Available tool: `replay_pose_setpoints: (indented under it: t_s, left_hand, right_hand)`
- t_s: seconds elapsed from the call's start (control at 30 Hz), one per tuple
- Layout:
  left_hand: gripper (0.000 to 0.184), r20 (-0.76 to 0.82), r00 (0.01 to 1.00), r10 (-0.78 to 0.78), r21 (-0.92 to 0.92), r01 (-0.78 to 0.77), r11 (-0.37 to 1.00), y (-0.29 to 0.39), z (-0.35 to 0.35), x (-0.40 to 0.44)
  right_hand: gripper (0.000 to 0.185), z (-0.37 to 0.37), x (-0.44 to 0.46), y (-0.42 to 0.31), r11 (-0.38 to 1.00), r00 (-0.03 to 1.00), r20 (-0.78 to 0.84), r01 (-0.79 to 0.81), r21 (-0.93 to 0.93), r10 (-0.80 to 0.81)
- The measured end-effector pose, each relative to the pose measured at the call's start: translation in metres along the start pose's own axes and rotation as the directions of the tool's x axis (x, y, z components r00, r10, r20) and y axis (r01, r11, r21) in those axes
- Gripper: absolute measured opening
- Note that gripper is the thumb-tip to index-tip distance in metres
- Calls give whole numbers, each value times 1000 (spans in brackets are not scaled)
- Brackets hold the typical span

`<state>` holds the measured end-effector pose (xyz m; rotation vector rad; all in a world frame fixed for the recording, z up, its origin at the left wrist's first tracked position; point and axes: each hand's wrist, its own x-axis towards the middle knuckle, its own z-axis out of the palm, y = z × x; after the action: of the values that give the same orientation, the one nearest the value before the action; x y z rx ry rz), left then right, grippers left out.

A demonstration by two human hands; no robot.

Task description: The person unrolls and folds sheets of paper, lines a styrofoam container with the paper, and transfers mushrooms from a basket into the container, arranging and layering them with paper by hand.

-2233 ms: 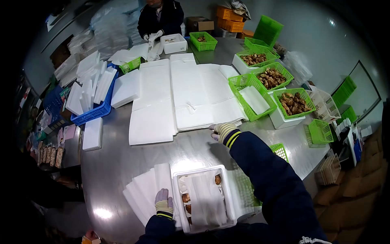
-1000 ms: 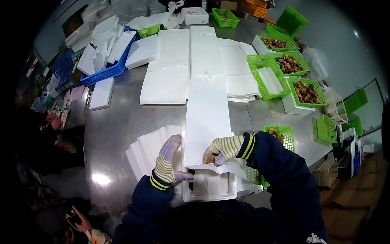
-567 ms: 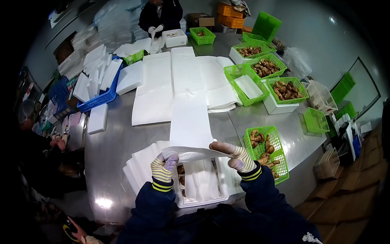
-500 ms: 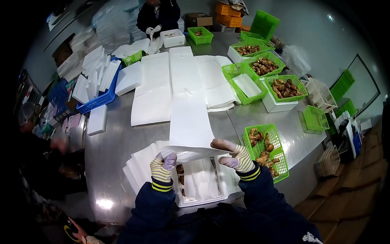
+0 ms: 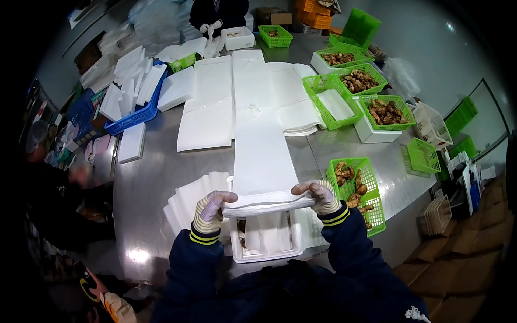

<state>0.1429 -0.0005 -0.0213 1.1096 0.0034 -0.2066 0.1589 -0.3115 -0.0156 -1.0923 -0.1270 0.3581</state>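
Both gloved hands grip the near edge of a long white paper sheet, which runs away from me across the table. That edge is folded into a thick band between them. My left hand pinches its left end, thumb and fingers closed. At the other end my right hand is closed on the paper. Below the band stands a white foam box lined with white paper strips. Some brown pieces show along its left inner side; the paper hides the rest. A green basket with several mushrooms stands near my right hand.
Fanned white sheets lie left of the box. Paper stacks cover the middle of the steel table. A blue crate of foam lids stands left, mushroom baskets right. A co-worker is across the table, with others at left.
My hands have drawn the sheet's near edge into a flatter folded band, with the left hand now gripping from above. The camera view has shifted slightly.
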Motion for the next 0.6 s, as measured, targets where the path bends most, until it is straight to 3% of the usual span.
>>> replay_pose_setpoints:
  t_s: [0.03, 0.07, 0.1, 0.13, 0.17, 0.2, 0.23, 0.27, 0.3, 0.33, 0.37, 0.4, 0.47, 0.5, 0.53, 0.6]
  left_hand:
    - [28, 53, 992, 116, 222, -125, 967, 10, 3, 5]
    - [28, 75, 992, 99, 346, -119, 931, 17, 3, 17]
    - [24, 112, 994, 16, 421, -62, 905, 30, -3, 28]
    - [25, 141, 984, 113, 519, -171, 838, 48, 6, 36]
    - [32, 108, 962, 250, 454, -271, 849, 67, 17, 39]
    - [40, 64, 900, 432, 515, -401, 758, 89, 37, 35]
    - [39, 104, 744, 660, 595, -578, 558, 107, 52, 23]
    - [38, 156, 589, 793, 526, -729, 438, 122, 67, 10]
    - [37, 202, 476, 856, 567, -770, 294, 126, 69, -3]
    - [33, 215, 383, 898, 457, -852, 255, 116, 66, -10]
    - [30, 250, 472, 845, 456, -828, 327, 102, 59, -15]
    - [28, 287, 553, 782, 455, -797, 397, 81, 47, -18]
    - [27, 208, 790, 577, 789, -484, 378, 6, 8, -22]
    - [22, 384, 737, 557, 818, -551, 164, -25, -6, -25]
    - [22, 466, 741, 484, 832, -553, 46, -59, -16, -34]
    - [26, 625, 693, 359, 733, -679, 34, -110, -39, -57]
  right_hand:
    - [31, 3, 7, -9, 959, 995, 30, 99, -266, -94]
    - [26, 22, 16, -33, 874, 996, -74, -83, -478, 53]
    - [23, 25, 29, -42, 837, 998, -51, -63, -543, 42]
    - [29, 36, 39, -55, 689, 984, 44, 153, -708, -173]
    - [39, 48, 46, -70, 737, 955, 64, 265, -621, -290]
    - [44, 73, 43, -91, 681, 902, 23, 343, -647, -432]
    - [43, 93, 35, -107, 476, 762, 107, 501, -723, -639]
    - [38, 106, 29, -114, 299, 542, 193, 687, -663, -818]
    - [33, 106, 10, -123, 350, 602, 268, 710, -611, -752]
    - [30, 100, 5, -119, 243, 554, 374, 745, -621, -744]
    - [27, 94, 0, -115, 135, 499, 475, 779, -612, -725]
    - [25, 79, 7, -93, -147, 349, 607, 773, -618, -714]
    - [25, 54, 1, -41, -147, 638, 570, 590, -794, -517]
    - [24, 30, -5, 0, -122, 698, 555, 569, -814, -453]
    - [23, 8, -15, 40, -96, 752, 535, 544, -834, -386]
    - [18, -14, -46, 88, -91, 772, 595, 592, -801, -222]
